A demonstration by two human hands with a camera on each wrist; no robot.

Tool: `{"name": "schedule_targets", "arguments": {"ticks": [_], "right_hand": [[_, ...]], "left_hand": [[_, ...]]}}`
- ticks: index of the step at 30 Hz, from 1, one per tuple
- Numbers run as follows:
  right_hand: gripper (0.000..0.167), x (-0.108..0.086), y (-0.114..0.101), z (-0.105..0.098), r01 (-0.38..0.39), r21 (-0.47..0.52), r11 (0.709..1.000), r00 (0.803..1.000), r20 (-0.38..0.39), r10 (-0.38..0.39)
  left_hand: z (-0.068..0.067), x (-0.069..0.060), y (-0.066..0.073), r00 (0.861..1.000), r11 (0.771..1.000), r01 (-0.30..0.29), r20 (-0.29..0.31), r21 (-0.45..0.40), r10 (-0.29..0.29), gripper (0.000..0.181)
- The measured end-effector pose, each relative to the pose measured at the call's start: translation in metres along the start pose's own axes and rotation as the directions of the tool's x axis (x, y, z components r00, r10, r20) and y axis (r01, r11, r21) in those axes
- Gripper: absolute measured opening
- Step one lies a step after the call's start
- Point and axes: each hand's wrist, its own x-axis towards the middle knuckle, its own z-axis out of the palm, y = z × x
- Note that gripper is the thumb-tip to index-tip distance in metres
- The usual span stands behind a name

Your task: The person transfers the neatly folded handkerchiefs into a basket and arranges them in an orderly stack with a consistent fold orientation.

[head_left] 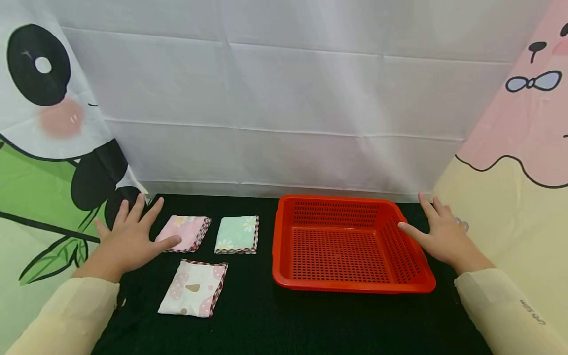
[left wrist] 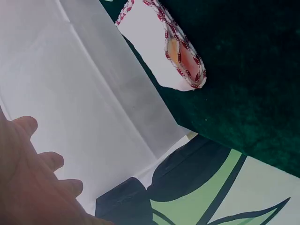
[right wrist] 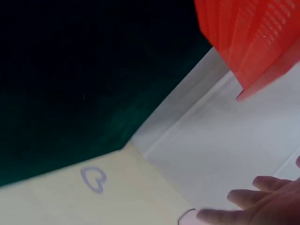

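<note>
Fingers spread, my left hand (head_left: 132,239) hovers at the left, its thumb overlapping the edge of a folded pink cloth (head_left: 188,231) in the head view. Right of that cloth lies a folded mint-green cloth (head_left: 237,234) with white daisies. A folded white cloth (head_left: 193,288) with pink patches lies nearer to me. All three have checkered edging. The right hand (head_left: 445,236), also with straight fingers, is beside the right rim of a red plastic basket (head_left: 350,286); whether the thumb touches the rim I cannot tell. Neither hand holds anything. The basket has perforated walls and bottom.
A dark green cloth (head_left: 328,325) covers the table. Behind it hangs a white sheet (head_left: 288,98). Printed cartoon panels flank both sides, a panda (head_left: 49,74) at the left and a pink figure (head_left: 528,123) at the right.
</note>
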Motion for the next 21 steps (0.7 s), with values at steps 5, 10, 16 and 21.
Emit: {"name": "schedule_targets", "arguments": {"ticks": [5,10,16,21], "right_hand": [[0.097,0.001,0.001,0.004,-0.005,0.173,0.985,0.998,0.058,-0.005],[0.099,0.001,0.005,0.010,-0.034,0.281,0.959,0.996,0.086,0.010],[0.095,0.000,0.010,0.021,-0.104,0.405,0.908,0.990,0.131,0.055],[0.091,-0.003,0.011,0.028,-0.151,0.414,0.898,0.984,0.154,0.095]], "left_hand": [[0.003,-0.001,0.001,1.000,0.996,0.014,0.016,-0.088,-0.013,0.111],[0.006,-0.003,0.005,0.998,0.970,0.028,0.069,-0.244,-0.011,0.108],[0.013,-0.012,0.011,0.986,0.923,0.122,0.149,-0.366,-0.072,0.105],[0.021,-0.021,0.017,0.961,0.891,0.222,0.243,-0.396,-0.131,0.102]]}}
